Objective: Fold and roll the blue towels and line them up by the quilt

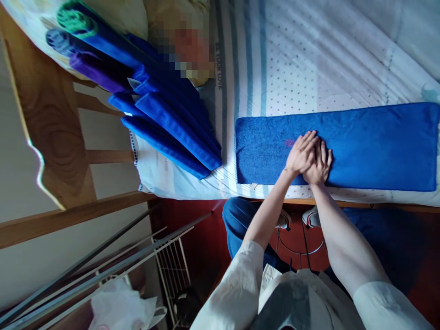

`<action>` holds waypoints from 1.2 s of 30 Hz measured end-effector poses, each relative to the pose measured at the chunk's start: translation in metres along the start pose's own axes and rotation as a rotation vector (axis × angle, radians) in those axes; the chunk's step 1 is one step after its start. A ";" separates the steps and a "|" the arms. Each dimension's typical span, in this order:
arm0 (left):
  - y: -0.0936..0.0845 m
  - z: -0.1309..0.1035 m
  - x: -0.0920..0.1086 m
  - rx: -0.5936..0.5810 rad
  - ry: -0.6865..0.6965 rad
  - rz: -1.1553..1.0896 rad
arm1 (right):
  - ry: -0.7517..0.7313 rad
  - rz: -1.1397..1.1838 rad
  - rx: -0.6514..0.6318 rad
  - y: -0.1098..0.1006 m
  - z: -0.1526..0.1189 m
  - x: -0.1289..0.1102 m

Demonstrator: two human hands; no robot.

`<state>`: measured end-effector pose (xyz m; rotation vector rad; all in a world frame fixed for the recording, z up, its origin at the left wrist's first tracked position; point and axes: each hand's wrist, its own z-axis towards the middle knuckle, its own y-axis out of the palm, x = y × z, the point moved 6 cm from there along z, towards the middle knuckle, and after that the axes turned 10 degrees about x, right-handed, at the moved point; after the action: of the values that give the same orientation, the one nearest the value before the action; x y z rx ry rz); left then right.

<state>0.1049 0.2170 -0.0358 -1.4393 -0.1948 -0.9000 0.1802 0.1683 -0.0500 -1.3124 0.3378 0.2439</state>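
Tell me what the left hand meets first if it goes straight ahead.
The left hand would likely meet the flat cloth just past its fingertips, then the sheet; fingertip contact is hard to judge.

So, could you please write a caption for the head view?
Left hand and right hand overlap on a blue cloth spread flat on a bed.

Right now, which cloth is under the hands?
The blue cloth laid out flat; the other cloths lie rolled or folded in the pile farther left.
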 end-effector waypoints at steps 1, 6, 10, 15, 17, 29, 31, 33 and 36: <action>-0.013 -0.003 -0.015 -0.005 -0.020 0.034 | -0.012 0.003 0.002 -0.003 0.000 -0.002; -0.104 -0.028 -0.111 0.069 -0.237 0.262 | -0.017 0.016 -0.002 -0.011 0.001 -0.006; -0.154 -0.032 -0.160 0.168 -0.468 0.376 | -0.005 0.038 -0.002 -0.012 0.001 -0.007; -0.132 -0.015 -0.130 0.255 -0.530 0.401 | 0.012 0.073 0.004 -0.013 0.000 -0.009; -0.101 -0.008 -0.096 0.214 -0.438 0.343 | 0.014 0.084 0.006 -0.013 0.000 -0.010; -0.059 -0.006 -0.053 0.247 -0.350 0.155 | 0.078 0.127 -0.030 -0.021 0.001 -0.014; -0.059 -0.006 -0.053 0.264 -0.350 0.151 | 0.055 0.108 -0.073 -0.023 0.007 -0.016; -0.059 -0.006 -0.053 0.279 -0.348 0.146 | -0.037 0.099 -0.140 -0.023 0.019 -0.019; -0.059 -0.006 -0.053 0.285 -0.345 0.135 | -0.260 0.129 -0.253 -0.021 0.046 -0.017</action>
<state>0.0298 0.2405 -0.0242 -1.3137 -0.4593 -0.4872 0.1768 0.2082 -0.0145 -1.4887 0.1738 0.5760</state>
